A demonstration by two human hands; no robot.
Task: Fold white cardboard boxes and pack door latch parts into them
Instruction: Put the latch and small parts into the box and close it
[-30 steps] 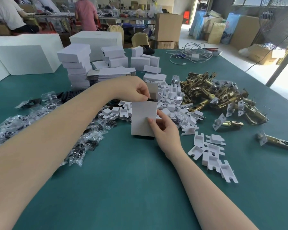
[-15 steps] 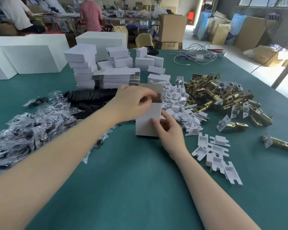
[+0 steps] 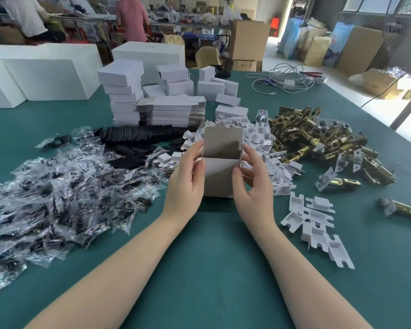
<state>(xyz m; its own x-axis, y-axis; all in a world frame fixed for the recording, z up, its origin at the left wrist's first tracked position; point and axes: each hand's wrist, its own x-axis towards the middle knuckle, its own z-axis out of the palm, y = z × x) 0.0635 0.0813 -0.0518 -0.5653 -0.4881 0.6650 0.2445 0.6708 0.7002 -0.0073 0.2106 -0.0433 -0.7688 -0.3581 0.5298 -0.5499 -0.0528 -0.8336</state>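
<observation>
A small white cardboard box (image 3: 220, 173) is held upright at the middle of the green table (image 3: 211, 269), its lower edge on or just above the cloth; which cannot be told. The top flap stands raised at the back and the mouth of the box is open. The box is gripped on its left side by the left hand (image 3: 188, 184), with the thumb laid across the front face and the fingers curled round the side edge. The right side of the box is gripped by the right hand (image 3: 253, 186), thumb on the front face and fingers wrapped behind the right wall. The two hands are thus kept apart, with the box clamped between them.

Just behind and to the right of the box a heap of white plastic pieces (image 3: 252, 143) is seen, and more of these (image 3: 316, 229) are scattered to its right. Further right of the box a pile of brass latches (image 3: 318, 136) is spread. To the left of the box, a mass of clear bags (image 3: 64, 191) with dark contents is piled. Behind the box, flat box blanks (image 3: 173, 111) are stacked, and folded white boxes (image 3: 122, 89) are stacked beside them
</observation>
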